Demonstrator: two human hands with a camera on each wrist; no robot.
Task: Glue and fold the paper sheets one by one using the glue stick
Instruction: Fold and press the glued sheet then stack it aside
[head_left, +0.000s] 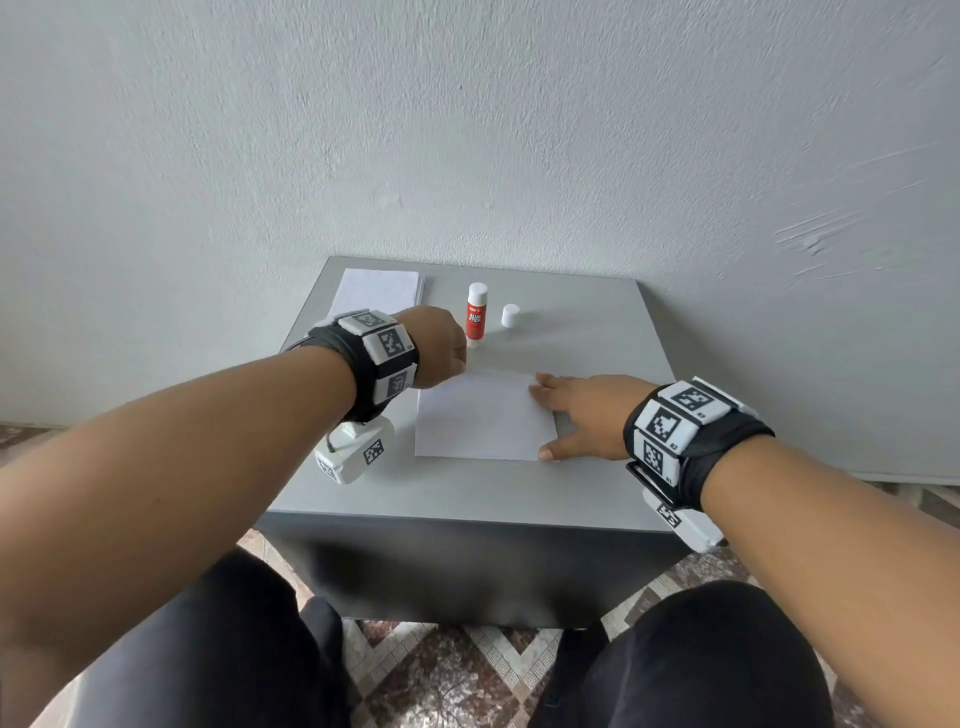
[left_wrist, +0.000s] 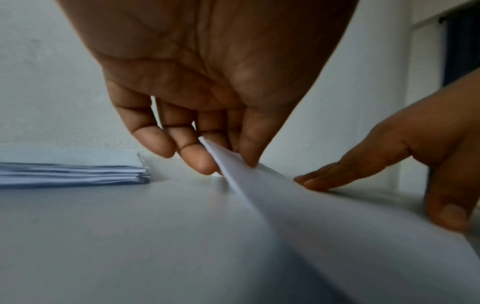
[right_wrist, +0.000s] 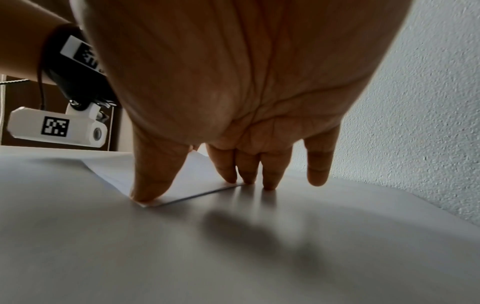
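A white paper sheet (head_left: 483, 415) lies mid-counter (head_left: 467, 493). The left hand (head_left: 441, 345) pinches the sheet's far left corner between thumb and fingers, lifting that edge off the surface. The right hand (head_left: 587, 415) lies spread, fingers straight, pressing the sheet's right edge flat. Beyond the sheet the uncapped glue stick (head_left: 476, 314) stands upright, its white cap (head_left: 510, 315) just right of it. A stack of folded sheets (head_left: 379, 291) sits beyond the sheet's left side. Bare counter lies nearer than the sheet.
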